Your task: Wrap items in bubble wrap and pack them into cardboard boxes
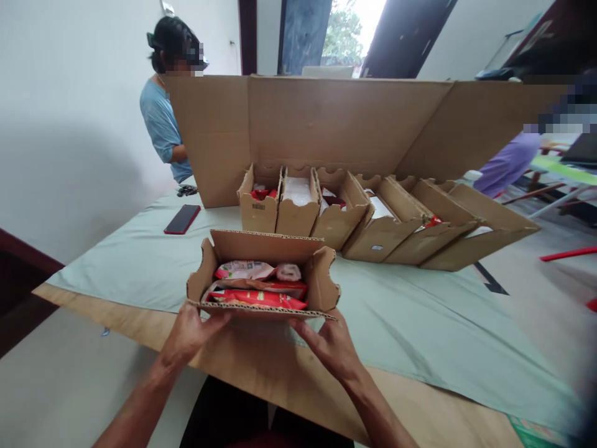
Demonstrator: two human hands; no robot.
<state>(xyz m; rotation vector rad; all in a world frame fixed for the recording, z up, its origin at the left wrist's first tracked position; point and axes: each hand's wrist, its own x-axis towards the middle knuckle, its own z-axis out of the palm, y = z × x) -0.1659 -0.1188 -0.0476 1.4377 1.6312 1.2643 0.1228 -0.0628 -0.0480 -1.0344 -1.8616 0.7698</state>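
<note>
Spanning left hand (190, 331) to right hand (332, 343), one open cardboard box (265, 246).

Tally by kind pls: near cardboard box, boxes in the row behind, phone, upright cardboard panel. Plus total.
Near box, held by left hand and right hand: 1
Row boxes: 6
Phone: 1
Cardboard panel: 1
Total: 9

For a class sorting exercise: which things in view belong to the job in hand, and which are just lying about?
Job:
front cardboard box, held by left hand and right hand
its packets
probably boxes behind

Lying about, apparently:
phone
small dark object
</note>
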